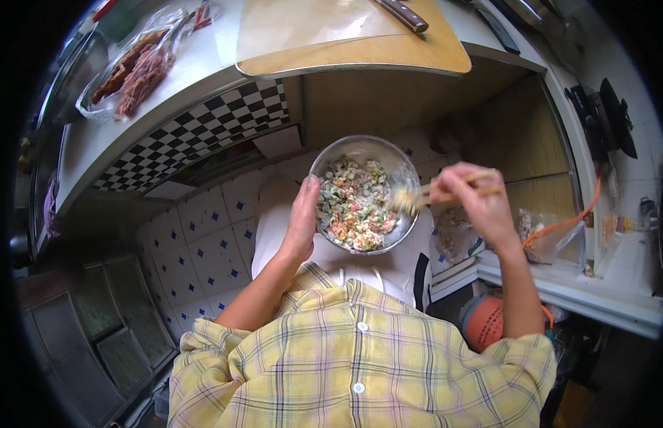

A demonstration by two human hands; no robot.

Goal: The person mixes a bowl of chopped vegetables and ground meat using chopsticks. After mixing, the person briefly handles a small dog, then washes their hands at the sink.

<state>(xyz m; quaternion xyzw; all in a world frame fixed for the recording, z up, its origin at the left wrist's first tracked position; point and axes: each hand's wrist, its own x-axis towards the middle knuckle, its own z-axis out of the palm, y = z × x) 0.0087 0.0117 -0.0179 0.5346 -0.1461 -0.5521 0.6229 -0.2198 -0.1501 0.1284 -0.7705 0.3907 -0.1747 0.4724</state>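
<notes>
A round metal bowl (pixel 346 140) is held in front of my body, over my lap. Chopped mixed vegetables (pixel 353 206) coated in something pale fill much of it, with smears along its right wall. My left hand (pixel 303 214) grips the left rim, thumb at the edge. Wooden chopsticks (pixel 436 193) are held in my right hand (pixel 470 198), just beyond the right rim. Their tips, blurred, reach inside the bowl with a clump of coated food on them.
On the counter ahead are a wooden board (pixel 347 53), a knife with a brown handle (pixel 406 15), and plastic-wrapped raw meat (pixel 141 75) at left. Dark-handled tools (pixel 593 117) hang at right, near an orange hose (pixel 583 211). A red container (pixel 482 322) stands low by my right arm.
</notes>
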